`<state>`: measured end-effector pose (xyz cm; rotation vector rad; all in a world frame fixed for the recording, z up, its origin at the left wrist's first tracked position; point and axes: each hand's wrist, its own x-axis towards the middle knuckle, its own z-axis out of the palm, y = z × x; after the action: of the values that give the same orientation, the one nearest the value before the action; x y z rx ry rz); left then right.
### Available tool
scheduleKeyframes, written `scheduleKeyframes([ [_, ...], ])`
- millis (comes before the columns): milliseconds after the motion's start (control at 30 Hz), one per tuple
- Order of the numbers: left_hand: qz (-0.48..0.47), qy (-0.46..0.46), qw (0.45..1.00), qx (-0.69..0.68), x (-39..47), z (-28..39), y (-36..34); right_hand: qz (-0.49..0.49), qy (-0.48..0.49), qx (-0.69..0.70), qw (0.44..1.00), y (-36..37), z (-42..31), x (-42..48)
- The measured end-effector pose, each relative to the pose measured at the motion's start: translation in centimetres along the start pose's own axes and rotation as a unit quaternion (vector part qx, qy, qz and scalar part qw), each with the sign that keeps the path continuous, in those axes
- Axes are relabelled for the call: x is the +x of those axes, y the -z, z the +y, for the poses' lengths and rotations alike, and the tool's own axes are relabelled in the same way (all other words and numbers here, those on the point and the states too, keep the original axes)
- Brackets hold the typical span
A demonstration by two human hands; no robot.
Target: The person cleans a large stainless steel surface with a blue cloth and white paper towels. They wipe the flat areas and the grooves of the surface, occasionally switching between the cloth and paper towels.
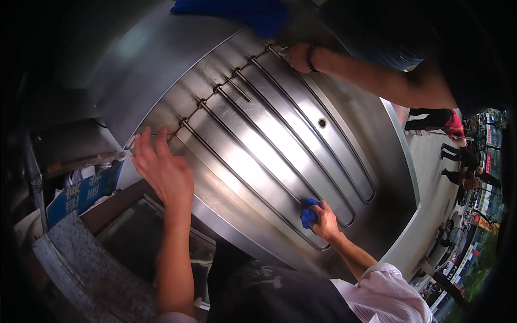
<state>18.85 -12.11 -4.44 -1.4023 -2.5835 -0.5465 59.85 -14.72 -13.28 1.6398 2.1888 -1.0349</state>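
My right hand (325,222) is closed around a crumpled blue cloth (309,213), pressed to the lower ends of several bent metal heating tubes (278,139) inside a stainless steel basin (226,169). At the left, my left hand (163,165) rests with spread fingers on the basin's edge, near the tube fittings, holding nothing that I can see. A short straight metal rod (239,89) stands out between the tubes. Beyond them is a round hole (322,122) in the metal.
Another person's hand (299,57), with a beaded bracelet, is at the far end of the tubes. Blue cloth (242,10) lies at the top. A blue board bearing writing (85,193) and a worn ledge (93,258) are at left. People and a street show at right.
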Motion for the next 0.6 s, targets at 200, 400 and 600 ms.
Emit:
scheduleKeyframes([
  [200,0.024,-0.051,0.998,0.038,0.3,0.5,0.1,0.192,0.194,0.017,0.962,4.4,-14.1,17.3],
  [400,0.014,-0.080,0.995,0.064,0.3,0.5,-0.2,0.194,0.150,0.001,0.969,-1.2,-14.4,20.4],
  [600,0.028,-0.080,0.993,0.083,0.2,0.1,-0.1,0.142,0.117,-0.052,0.982,-1.3,-1.5,8.2],
])
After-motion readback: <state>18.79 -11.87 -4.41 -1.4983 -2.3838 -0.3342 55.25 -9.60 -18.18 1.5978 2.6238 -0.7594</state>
